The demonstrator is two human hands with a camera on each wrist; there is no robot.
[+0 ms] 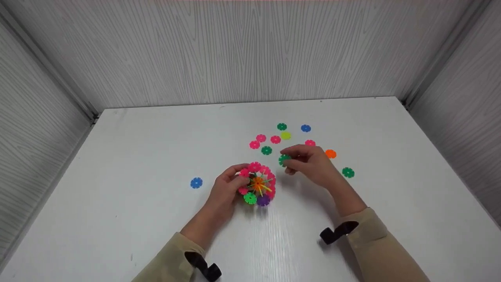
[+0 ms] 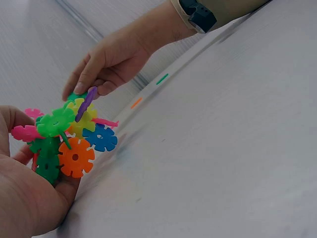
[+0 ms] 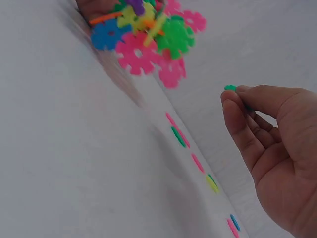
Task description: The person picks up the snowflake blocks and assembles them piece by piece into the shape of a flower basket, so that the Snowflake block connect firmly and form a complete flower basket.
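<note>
My left hand (image 1: pixel 226 192) holds a cluster of joined notched plastic discs (image 1: pixel 254 167), its thumb over the left side. Pink discs line much of the cluster's rim, with an orange disc (image 1: pixel 258 182) in the middle and a light green one and a purple one (image 1: pixel 263 200) at the bottom. Up and to the right of it, apart from the cluster, my right hand (image 1: pixel 313 166) pinches a dark green disc (image 1: pixel 284 160) between thumb and fingers. In the right wrist view only a small edge of that green disc (image 3: pixel 230 88) shows above the fingertips.
Loose discs lie flat beyond the hands: pink (image 1: pixel 275 139), green (image 1: pixel 266 150), yellow (image 1: pixel 286 135) and blue (image 1: pixel 306 128). Right of my right hand are an orange disc (image 1: pixel 330 153) and a green one (image 1: pixel 348 172). A blue disc (image 1: pixel 196 183) lies left of my left hand. Grey walls border the white table (image 1: pixel 156 129).
</note>
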